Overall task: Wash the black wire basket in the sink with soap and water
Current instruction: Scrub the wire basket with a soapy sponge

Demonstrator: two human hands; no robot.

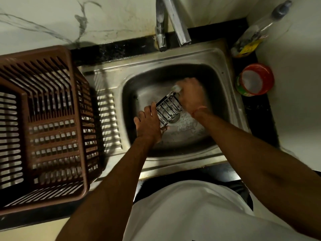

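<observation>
The black wire basket [168, 108] is small and tilted over the drain inside the steel sink [224, 70]. My left hand [149, 125] grips its near left edge, thumb along the rim. At the basket's far end my right hand [190, 94] is blurred and holds a pale scrubber [176, 88] against the wires. Foam lies on the sink floor [187, 126] under my right wrist. No water runs from the tap [180, 26].
A brown slatted plastic crate [43, 122] stands on the drainboard at left. A red tub of white soap paste [255, 80] and a clear bottle [260, 30] sit on the black counter at right. The marble wall rises behind the tap.
</observation>
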